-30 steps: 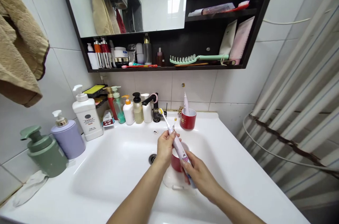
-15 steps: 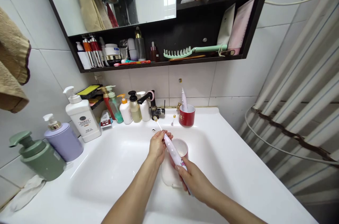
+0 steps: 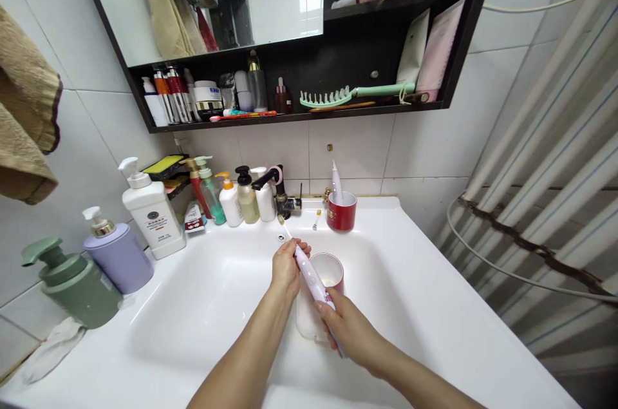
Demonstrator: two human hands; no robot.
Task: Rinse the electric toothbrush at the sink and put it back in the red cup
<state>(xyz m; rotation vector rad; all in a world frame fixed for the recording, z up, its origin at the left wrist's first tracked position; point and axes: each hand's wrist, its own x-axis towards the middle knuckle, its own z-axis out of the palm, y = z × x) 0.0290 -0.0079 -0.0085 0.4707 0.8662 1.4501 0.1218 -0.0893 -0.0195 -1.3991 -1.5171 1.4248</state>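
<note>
Over the white sink point(image 3: 203, 306) both my hands hold a pink and white electric toothbrush point(image 3: 311, 277). My left hand point(image 3: 286, 265) pinches it near the neck, below the brush head that points toward the black faucet point(image 3: 277, 193). My right hand point(image 3: 350, 332) is wrapped round the lower handle. Just behind the toothbrush a red cup point(image 3: 328, 270) stands at the basin's right side, and a clear cup point(image 3: 306, 319) sits in front of it, partly hidden by my hands.
A second red cup point(image 3: 342, 212) with a white tube stands by the wall. Pump bottles line the left and back: green point(image 3: 72, 280), lilac point(image 3: 116, 251), white point(image 3: 149, 209). A dark shelf point(image 3: 290, 116) holds cosmetics and a green comb. A brown towel point(image 3: 24, 119) hangs at left.
The toothbrush's head has dropped lower and tilted toward the faucet. Both hands shifted slightly down and left with it, and my view tilted a little.
</note>
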